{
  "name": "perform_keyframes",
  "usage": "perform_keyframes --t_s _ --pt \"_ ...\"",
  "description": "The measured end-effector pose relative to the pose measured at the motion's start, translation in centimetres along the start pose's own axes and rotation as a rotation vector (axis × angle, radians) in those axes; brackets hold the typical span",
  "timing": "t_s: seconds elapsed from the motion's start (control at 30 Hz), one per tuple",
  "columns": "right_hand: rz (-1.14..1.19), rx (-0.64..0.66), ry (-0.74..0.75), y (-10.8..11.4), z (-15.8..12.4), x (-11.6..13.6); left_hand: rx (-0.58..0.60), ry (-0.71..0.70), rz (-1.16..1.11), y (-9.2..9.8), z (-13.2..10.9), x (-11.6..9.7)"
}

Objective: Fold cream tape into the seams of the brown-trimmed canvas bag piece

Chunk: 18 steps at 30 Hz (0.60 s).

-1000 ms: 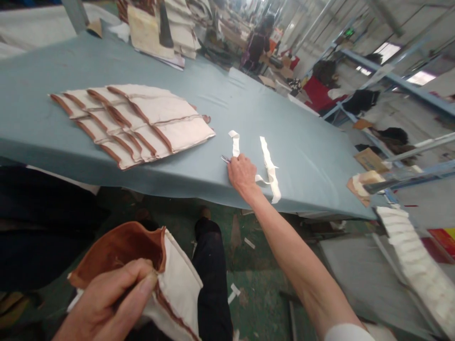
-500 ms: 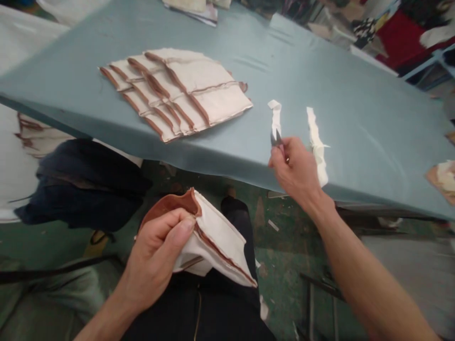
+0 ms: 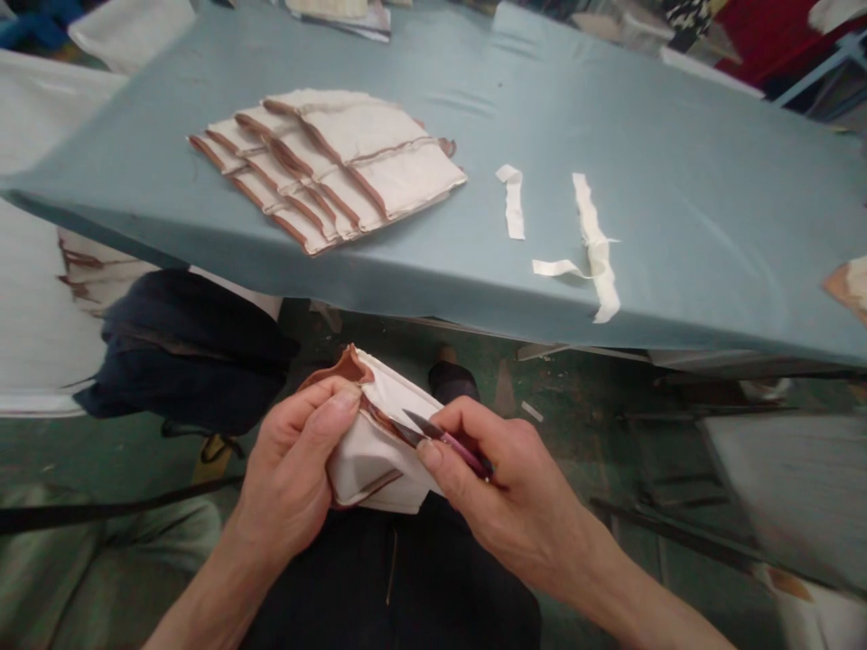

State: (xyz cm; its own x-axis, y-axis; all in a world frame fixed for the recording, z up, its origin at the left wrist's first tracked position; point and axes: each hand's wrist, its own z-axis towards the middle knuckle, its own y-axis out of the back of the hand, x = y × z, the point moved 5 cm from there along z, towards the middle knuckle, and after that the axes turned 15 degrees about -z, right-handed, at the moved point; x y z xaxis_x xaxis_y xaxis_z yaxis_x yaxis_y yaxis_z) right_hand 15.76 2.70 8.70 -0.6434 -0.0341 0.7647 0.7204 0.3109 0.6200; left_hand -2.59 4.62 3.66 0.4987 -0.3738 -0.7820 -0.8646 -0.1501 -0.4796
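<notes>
My left hand (image 3: 304,460) pinches the top corner of a sewn piece of white fabric with brown edging (image 3: 379,460) above my lap. In my right hand (image 3: 494,460) is a pair of thread snips (image 3: 453,442) with dark blades and a pinkish handle. Their blades are parted and lie along the brown seam, just right of my left fingertips. One blade is partly hidden against the fabric. Similar white pieces with brown edges (image 3: 325,167) lie overlapped in a fanned stack on the table.
The table (image 3: 691,208) has a blue-grey cover. On it lie a short white strip (image 3: 514,206) and a longer strip (image 3: 594,239), with another strip (image 3: 559,267) touching it. A dark cloth bundle (image 3: 182,352) sits below the table edge at left.
My right hand has come down from the table to the held piece, bringing the snips to its seam. A white strip now lies beside the longer one. My left hand keeps its pinch.
</notes>
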Motion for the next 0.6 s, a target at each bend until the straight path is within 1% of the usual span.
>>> perform_keyframes --t_s 0.13,0.37,0.47,0.6 --pt "-0.068 -0.03 0.047 -0.1 0.1 0.4 -0.009 0.013 -0.02 -0.3 -0.6 0.1" --pt "-0.177 -0.095 0.124 0.0 -0.2 1.0 -0.047 -0.021 -0.016 0.3 -1.4 0.0" --pt "-0.199 -0.1 0.151 0.0 -0.4 1.3 -0.027 -0.019 0.004 0.4 -1.6 0.1" --pt "-0.239 -0.108 0.176 -0.1 -0.6 1.6 0.015 -0.044 0.087 0.8 -2.1 0.1"
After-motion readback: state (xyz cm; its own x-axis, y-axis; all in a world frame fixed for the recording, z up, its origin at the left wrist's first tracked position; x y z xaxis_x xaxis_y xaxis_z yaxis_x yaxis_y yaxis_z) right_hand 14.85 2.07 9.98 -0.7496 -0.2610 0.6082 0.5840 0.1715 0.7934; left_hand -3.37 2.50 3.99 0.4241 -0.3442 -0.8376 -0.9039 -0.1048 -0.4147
